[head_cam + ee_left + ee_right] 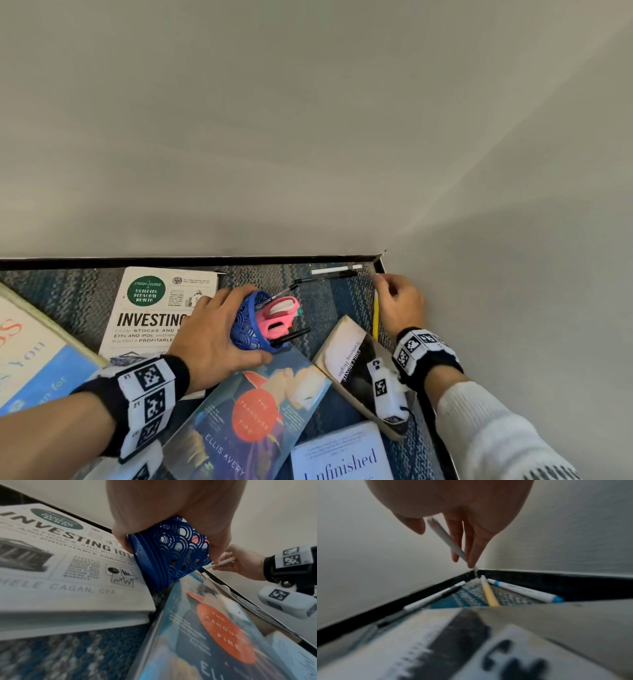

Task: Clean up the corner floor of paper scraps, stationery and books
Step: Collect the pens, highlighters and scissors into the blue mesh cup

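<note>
My left hand grips a blue lattice pen holder, tipped on its side on the carpet. Pink scissors and dark pens stick out of its mouth. My right hand is in the room corner and pinches a white pen, tip down near the baseboard. On the carpet there lie a yellow pencil, a blue-capped marker, another white pen and a black pen.
Several books lie on the blue carpet: Investing 101, The Teahouse Fire, a dark paperback, an Unfinished title and one at far left. Two walls with a black baseboard close the corner.
</note>
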A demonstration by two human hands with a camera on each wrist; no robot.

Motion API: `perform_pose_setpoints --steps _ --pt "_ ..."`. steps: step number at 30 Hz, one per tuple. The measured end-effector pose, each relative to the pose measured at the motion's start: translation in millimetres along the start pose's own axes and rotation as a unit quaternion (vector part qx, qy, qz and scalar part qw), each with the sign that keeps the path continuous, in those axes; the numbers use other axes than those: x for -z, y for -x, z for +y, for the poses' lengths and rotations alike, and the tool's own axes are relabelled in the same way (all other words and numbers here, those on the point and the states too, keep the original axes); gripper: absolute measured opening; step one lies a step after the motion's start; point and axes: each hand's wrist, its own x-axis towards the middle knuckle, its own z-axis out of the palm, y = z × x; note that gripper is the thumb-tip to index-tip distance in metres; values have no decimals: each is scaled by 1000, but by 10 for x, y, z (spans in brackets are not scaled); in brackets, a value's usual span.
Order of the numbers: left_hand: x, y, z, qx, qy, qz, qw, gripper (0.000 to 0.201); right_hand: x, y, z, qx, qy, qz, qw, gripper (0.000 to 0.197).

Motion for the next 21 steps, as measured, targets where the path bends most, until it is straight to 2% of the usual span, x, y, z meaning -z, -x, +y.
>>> perform_pose_setpoints --steps 2,5,8,12,14,17,19,21 --pt "3 -5 5 2 -2 -2 1000 107 -42 -21 227 -5 68 -26 997 24" --pt "13 -9 12 5 -2 -5 1000 108 -145 -3 372 13 201 -72 977 24" --pt "20 -15 16 7 -6 -8 1000 108 -245 18 268 8 316 -85 945 35" --pt "26 -18 15 9 -6 -13 1000 107 -359 -36 118 -11 415 -107 904 31" --pt "24 -14 6 10 -7 -15 1000 107 -377 -75 114 -9 432 -128 893 33" --pt "20 -13 6 10 -10 -16 1000 107 -379 -53 201 -43 393 -166 903 36" --pt "19 -15 13 10 -11 -14 1000 108 -354 20 193 -32 385 -193 902 44" --pt "15 -20 23 11 -14 -10 1000 107 -304 17 144 -16 343 -190 920 38"
